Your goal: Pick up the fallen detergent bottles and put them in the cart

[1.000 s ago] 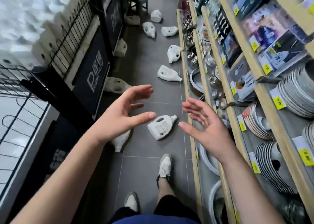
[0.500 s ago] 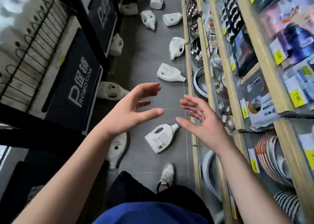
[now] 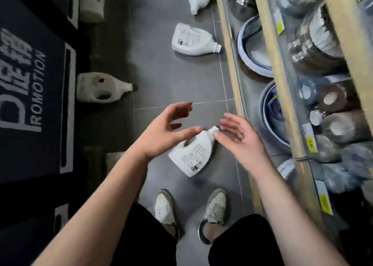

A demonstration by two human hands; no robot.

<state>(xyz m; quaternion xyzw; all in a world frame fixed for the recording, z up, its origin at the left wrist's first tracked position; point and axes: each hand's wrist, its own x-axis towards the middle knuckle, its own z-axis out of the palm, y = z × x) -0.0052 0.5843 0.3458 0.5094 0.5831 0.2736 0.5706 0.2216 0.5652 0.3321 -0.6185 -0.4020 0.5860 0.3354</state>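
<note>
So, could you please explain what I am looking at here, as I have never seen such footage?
This picture comes from a wide-angle camera worn on a person's head, looking down. There is no machine: the left hand and right hand are bare, both open, held over the nearest detergent bottle, which lies on its side on the tiled floor by the person's shoes. Nothing is held. Another bottle lies further up the aisle. Shelves of kitchenware run along the right.

left hand (image 3: 161, 136) spread, right hand (image 3: 240, 138) spread
</note>
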